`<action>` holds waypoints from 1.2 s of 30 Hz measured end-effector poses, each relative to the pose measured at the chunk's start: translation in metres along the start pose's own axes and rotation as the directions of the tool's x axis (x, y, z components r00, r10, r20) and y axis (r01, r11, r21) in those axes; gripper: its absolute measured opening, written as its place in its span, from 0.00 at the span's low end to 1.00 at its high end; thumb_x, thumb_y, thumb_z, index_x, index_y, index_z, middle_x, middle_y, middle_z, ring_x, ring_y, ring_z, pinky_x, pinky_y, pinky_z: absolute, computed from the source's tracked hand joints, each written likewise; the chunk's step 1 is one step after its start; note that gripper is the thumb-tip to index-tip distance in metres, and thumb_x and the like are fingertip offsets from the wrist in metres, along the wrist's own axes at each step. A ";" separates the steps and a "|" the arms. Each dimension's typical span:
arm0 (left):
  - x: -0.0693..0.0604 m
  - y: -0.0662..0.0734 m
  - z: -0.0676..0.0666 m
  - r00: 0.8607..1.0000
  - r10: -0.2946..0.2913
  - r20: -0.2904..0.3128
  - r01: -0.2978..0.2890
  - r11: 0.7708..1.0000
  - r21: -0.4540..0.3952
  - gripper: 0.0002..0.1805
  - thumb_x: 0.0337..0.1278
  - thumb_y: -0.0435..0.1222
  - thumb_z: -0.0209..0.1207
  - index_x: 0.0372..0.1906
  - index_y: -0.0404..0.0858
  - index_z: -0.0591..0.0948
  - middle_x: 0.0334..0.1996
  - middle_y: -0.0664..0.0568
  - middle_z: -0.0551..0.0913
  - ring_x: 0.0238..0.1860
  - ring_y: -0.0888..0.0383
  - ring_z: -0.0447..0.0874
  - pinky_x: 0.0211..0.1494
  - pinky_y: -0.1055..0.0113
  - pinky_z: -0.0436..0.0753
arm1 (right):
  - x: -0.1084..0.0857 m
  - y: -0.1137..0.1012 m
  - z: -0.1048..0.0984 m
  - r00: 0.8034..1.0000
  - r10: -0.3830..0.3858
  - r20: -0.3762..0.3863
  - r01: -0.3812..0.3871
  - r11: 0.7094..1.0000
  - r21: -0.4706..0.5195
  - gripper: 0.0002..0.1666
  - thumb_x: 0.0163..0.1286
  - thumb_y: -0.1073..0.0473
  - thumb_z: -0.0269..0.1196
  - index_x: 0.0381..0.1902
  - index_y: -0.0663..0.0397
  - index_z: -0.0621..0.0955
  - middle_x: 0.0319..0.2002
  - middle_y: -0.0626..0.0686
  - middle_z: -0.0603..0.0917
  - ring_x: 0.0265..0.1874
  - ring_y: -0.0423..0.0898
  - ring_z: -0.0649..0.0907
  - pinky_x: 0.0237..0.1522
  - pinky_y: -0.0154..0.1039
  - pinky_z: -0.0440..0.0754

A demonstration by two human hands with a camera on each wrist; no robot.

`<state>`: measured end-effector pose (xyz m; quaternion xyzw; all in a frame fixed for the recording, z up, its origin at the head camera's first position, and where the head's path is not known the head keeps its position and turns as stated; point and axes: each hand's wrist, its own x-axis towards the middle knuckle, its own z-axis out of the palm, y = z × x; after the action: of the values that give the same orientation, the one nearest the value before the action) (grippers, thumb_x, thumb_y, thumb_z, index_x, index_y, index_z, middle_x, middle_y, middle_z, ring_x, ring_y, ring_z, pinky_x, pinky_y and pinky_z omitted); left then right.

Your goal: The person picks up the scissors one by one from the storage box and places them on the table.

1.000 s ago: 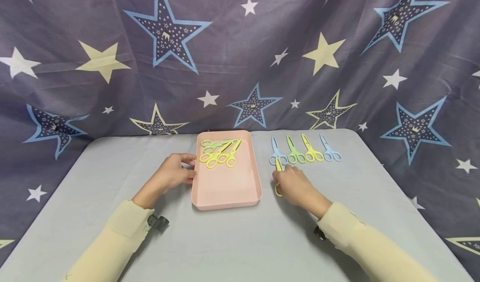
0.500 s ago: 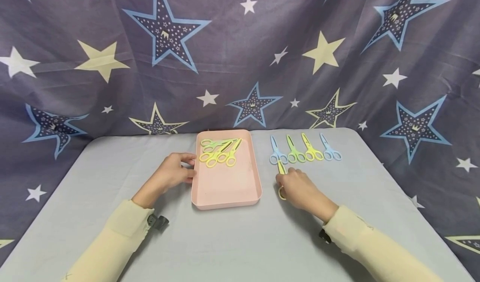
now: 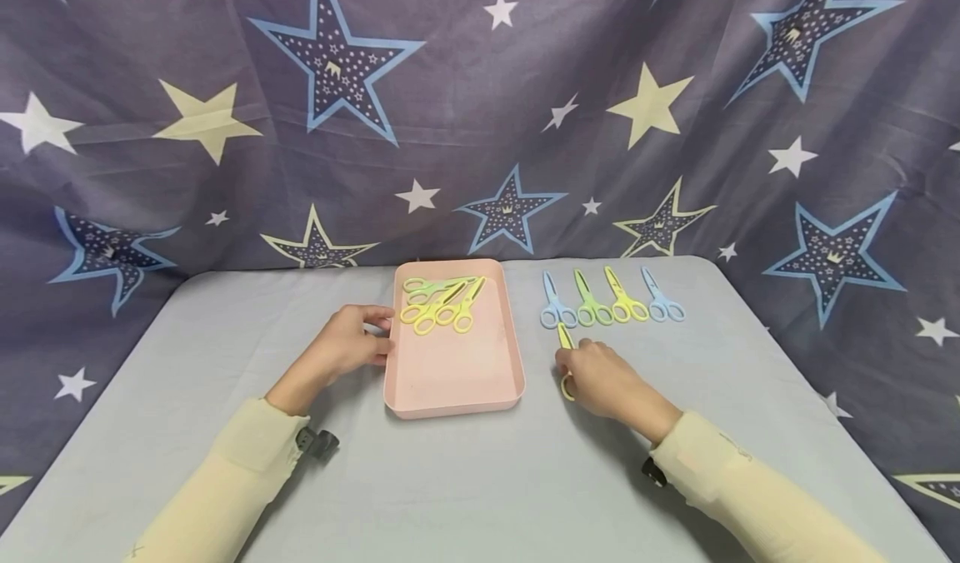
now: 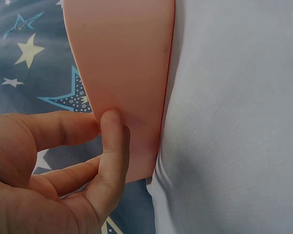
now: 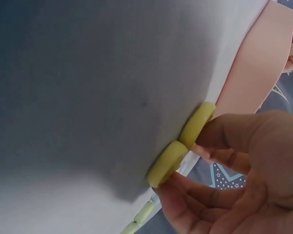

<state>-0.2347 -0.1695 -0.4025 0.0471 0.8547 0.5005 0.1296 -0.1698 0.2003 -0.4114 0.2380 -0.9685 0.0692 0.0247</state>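
The left hand (image 3: 348, 338) keeps a narrow grip on the pink tray's (image 3: 453, 371) side, while the right hand (image 3: 600, 380) pinches yellow scissors (image 3: 566, 340) beside blue scissors (image 3: 556, 303) on the desk (image 3: 480, 480).

Your arms (image 3: 217, 480) slant up from the frame's lower corners; your left hand (image 3: 347, 342) holds its fingers apart, your right hand (image 3: 598, 377) pinches.
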 end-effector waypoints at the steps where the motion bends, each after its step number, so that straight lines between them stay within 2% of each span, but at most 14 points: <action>1: 0.000 0.000 0.000 1.000 -0.001 -0.003 0.001 1.000 -0.005 0.33 0.56 0.21 0.62 0.70 0.24 0.71 0.58 0.32 0.76 0.35 0.51 0.89 0.40 0.63 0.93 | 0.000 0.000 -0.001 1.000 0.000 0.004 0.000 1.000 0.003 0.08 0.56 0.72 0.68 0.28 0.55 0.81 0.23 0.51 0.78 0.25 0.48 0.77 0.25 0.41 0.79; 4: 0.000 0.000 0.000 1.000 0.003 0.000 -0.003 1.000 -0.005 0.34 0.56 0.21 0.62 0.70 0.24 0.70 0.58 0.31 0.76 0.35 0.51 0.89 0.39 0.62 0.93 | 0.000 0.000 -0.004 1.000 -0.006 0.016 0.006 1.000 0.005 0.07 0.56 0.72 0.68 0.29 0.56 0.83 0.24 0.51 0.80 0.25 0.48 0.79 0.26 0.41 0.82; 9: 0.000 0.000 0.000 1.000 -0.001 0.002 0.001 1.000 -0.014 0.34 0.56 0.21 0.62 0.70 0.24 0.70 0.58 0.32 0.76 0.35 0.51 0.88 0.40 0.62 0.93 | 0.007 -0.003 -0.014 0.999 0.010 0.034 -0.010 1.000 0.010 0.08 0.55 0.71 0.66 0.28 0.53 0.82 0.23 0.50 0.80 0.23 0.46 0.77 0.22 0.39 0.80; 14: 0.000 -0.001 0.000 1.000 0.002 0.004 -0.002 1.000 -0.014 0.34 0.56 0.20 0.62 0.70 0.24 0.70 0.59 0.31 0.76 0.36 0.51 0.88 0.41 0.62 0.93 | 0.022 -0.012 -0.027 0.999 0.036 0.036 -0.036 0.999 -0.004 0.07 0.61 0.67 0.66 0.38 0.56 0.86 0.34 0.55 0.87 0.32 0.50 0.85 0.32 0.45 0.88; 17: 0.000 0.000 0.000 1.000 0.003 0.001 -0.003 1.000 -0.010 0.33 0.56 0.20 0.62 0.70 0.24 0.70 0.59 0.31 0.76 0.35 0.52 0.88 0.40 0.62 0.93 | 0.037 -0.020 -0.035 0.998 0.041 0.039 -0.041 0.999 -0.014 0.09 0.64 0.63 0.67 0.43 0.58 0.86 0.37 0.56 0.88 0.34 0.51 0.85 0.37 0.46 0.89; 21: 0.000 0.000 0.000 1.000 0.004 0.000 -0.004 1.000 -0.013 0.33 0.57 0.20 0.62 0.70 0.24 0.70 0.59 0.31 0.75 0.34 0.53 0.88 0.40 0.62 0.93 | 0.061 -0.030 -0.043 0.998 0.050 0.034 -0.049 0.998 -0.027 0.07 0.66 0.60 0.67 0.40 0.57 0.85 0.33 0.53 0.86 0.29 0.48 0.82 0.32 0.45 0.86; 24: 0.000 0.000 0.000 1.000 -0.001 -0.001 0.001 1.000 -0.014 0.33 0.57 0.20 0.62 0.70 0.24 0.70 0.59 0.31 0.75 0.35 0.52 0.88 0.40 0.62 0.93 | 0.079 -0.037 -0.048 0.996 0.068 0.050 -0.068 0.998 -0.008 0.05 0.68 0.58 0.65 0.33 0.53 0.82 0.27 0.50 0.82 0.25 0.47 0.79 0.25 0.42 0.80; 27: 0.000 0.000 0.000 1.000 -0.003 0.001 0.003 1.000 -0.018 0.33 0.58 0.20 0.62 0.71 0.25 0.70 0.59 0.31 0.75 0.36 0.51 0.88 0.41 0.63 0.93 | 0.093 -0.044 -0.052 0.993 0.088 0.072 -0.090 0.996 0.022 0.13 0.69 0.59 0.64 0.25 0.49 0.74 0.21 0.48 0.73 0.22 0.46 0.73 0.21 0.38 0.71; 30: 0.001 0.000 0.000 1.000 -0.002 0.005 0.002 1.000 -0.026 0.33 0.58 0.20 0.62 0.71 0.24 0.70 0.59 0.31 0.75 0.36 0.50 0.88 0.41 0.63 0.93 | 0.105 -0.049 -0.054 0.993 0.083 0.084 -0.086 0.996 0.035 0.21 0.69 0.59 0.64 0.21 0.47 0.67 0.19 0.47 0.66 0.20 0.44 0.68 0.19 0.36 0.64; 33: 0.001 0.000 0.000 1.000 -0.007 0.006 0.007 0.999 -0.036 0.33 0.58 0.20 0.61 0.71 0.24 0.70 0.59 0.31 0.75 0.37 0.49 0.89 0.41 0.62 0.93 | 0.117 -0.054 -0.053 0.995 0.061 0.082 -0.065 0.997 0.037 0.22 0.70 0.59 0.64 0.20 0.47 0.66 0.18 0.46 0.64 0.21 0.44 0.67 0.19 0.35 0.62; 36: 0.000 -0.001 0.000 1.000 -0.010 0.005 0.010 0.999 -0.036 0.33 0.58 0.20 0.61 0.71 0.24 0.69 0.59 0.31 0.75 0.37 0.49 0.89 0.41 0.62 0.93 | 0.129 -0.060 -0.050 0.996 0.050 0.070 -0.052 0.998 0.037 0.18 0.70 0.60 0.64 0.22 0.49 0.70 0.20 0.47 0.68 0.22 0.44 0.69 0.21 0.36 0.66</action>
<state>-0.2351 -0.1697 -0.4031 0.0417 0.8455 0.5149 0.1353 -0.2556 0.0962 -0.3443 0.2160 -0.9730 0.0804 -0.0154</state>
